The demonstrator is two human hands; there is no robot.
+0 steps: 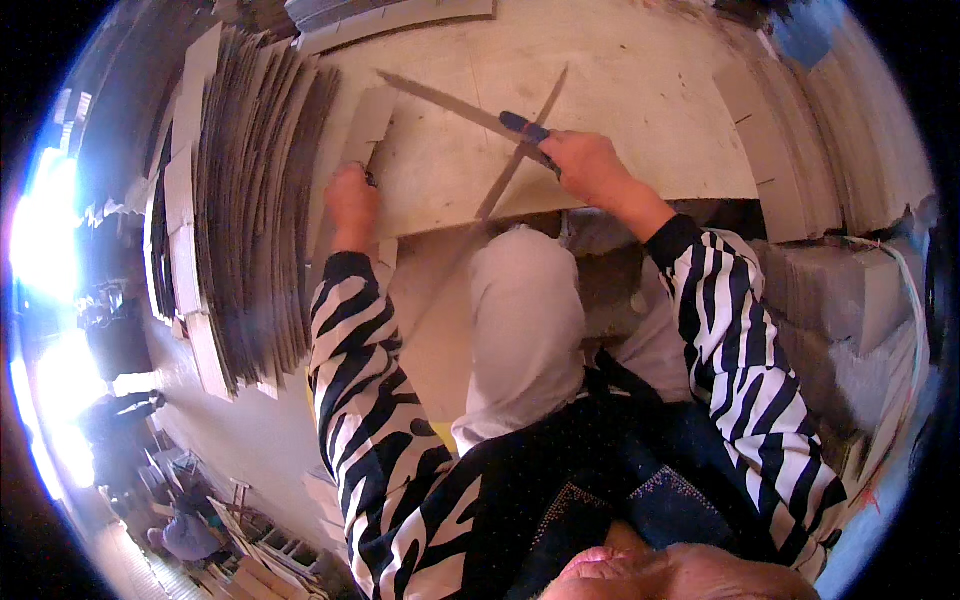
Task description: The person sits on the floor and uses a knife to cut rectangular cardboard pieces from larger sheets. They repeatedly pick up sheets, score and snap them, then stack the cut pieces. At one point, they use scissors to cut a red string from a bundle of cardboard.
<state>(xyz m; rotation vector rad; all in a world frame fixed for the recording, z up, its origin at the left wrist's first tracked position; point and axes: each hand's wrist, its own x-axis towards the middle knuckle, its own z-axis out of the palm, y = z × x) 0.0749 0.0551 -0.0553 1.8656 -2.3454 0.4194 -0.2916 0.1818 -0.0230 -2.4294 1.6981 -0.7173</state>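
On the pale wooden board, two long narrow brown strips cross in an X: one strip slants down from the far left, the other strip reaches the board's near edge. My right hand is closed round a dark blue, narrow hand tool, held over the crossing; its exact kind is unclear. At the board's left side my left hand is curled closed at the near end of a flat cardboard piece. A small dark thing shows by its fingers, too small to name.
A tall stack of cardboard sheets stands close on my left. More stacked cardboard is at the right. Another cardboard pile lies at the far edge of the wooden board. My knee is under the near edge.
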